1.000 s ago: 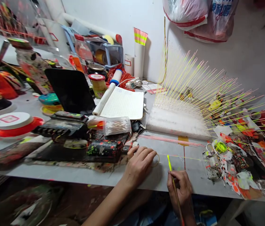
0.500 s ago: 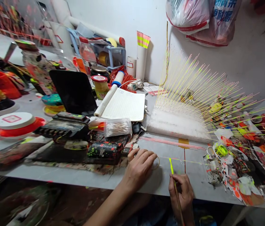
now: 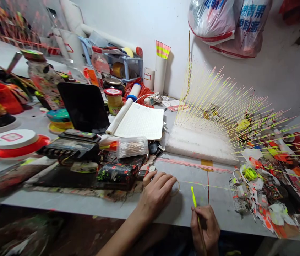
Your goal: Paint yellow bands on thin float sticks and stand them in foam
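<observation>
My left hand (image 3: 158, 190) is closed beside the shaft end of a paint-spattered small motor (image 3: 118, 174). From its fingers a thin yellow-and-pink stick (image 3: 208, 185) runs out to the right above the table; its grip on the stick is partly hidden. A pale ring (image 3: 175, 188) hangs at the fingertips. Lower right, my right hand (image 3: 205, 225) pinches a slim paintbrush (image 3: 200, 229), its bristles coated in bright yellow. The brush tip points up, just short of the stick. Several loose pink sticks (image 3: 192, 164) lie behind.
A white foam block (image 3: 201, 142) bristles with many thin coloured sticks fanning outward. Paint-crusted scraps (image 3: 264, 192) crowd the right side. Behind the motor are a pack of cotton swabs (image 3: 132, 147), an open notebook (image 3: 140, 121) and a black upright tablet-like panel (image 3: 84, 106).
The brush tip has dropped slightly away from the stick, toward me. My left hand stays by the motor. The whole view has shifted a little.
</observation>
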### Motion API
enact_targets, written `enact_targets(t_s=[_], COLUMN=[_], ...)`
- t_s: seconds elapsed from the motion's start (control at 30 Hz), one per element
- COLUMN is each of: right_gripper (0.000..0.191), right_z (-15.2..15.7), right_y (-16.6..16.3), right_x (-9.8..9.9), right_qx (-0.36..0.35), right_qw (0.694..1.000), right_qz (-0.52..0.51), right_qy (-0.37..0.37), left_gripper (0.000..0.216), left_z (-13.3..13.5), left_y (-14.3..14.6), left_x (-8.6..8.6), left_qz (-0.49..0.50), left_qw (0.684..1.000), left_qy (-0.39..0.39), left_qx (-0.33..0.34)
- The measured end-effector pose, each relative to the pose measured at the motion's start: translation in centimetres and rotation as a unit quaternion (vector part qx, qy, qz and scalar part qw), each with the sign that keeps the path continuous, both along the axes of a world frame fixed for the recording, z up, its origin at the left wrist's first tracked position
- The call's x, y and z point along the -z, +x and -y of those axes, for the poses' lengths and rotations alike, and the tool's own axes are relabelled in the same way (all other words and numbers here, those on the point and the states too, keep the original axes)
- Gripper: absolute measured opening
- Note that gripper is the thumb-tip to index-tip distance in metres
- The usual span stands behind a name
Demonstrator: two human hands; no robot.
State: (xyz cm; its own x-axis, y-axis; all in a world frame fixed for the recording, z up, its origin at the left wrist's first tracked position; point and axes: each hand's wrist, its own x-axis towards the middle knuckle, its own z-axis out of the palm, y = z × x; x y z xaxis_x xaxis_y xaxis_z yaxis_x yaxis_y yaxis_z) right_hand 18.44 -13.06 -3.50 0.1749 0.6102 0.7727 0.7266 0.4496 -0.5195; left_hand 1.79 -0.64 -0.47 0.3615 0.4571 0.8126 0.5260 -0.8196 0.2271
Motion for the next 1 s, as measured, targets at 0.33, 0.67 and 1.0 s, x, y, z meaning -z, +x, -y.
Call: enact_targets(t_s=[0.33,0.67,1.0], right_gripper=[0.02,0.014,0.01], right_z=[-2.0,-2.5,-2.0], right_y=[-2.9,-3.0,-2.5], right_x=[-2.2,-1.9,-1.5], right_qx=[-0.013,0.001,0.019], right_qw=[1.0,1.0,1.0], right_qz=[0.014,0.029,0.019], right_qy=[0.022,0.009,-0.011], left_gripper=[0.02,0.021,0.022], left_z=[0.1,0.1,0.2], left_y=[0.1,0.2,0.2], left_x=[-0.1,0.2,0.1], left_qz=[0.016,0.022,0.026], left_qw=[1.0,1.0,1.0], left_qy=[-0.002,-0.005,-0.004], left_qx=[-0.002,-0.002,-0.004])
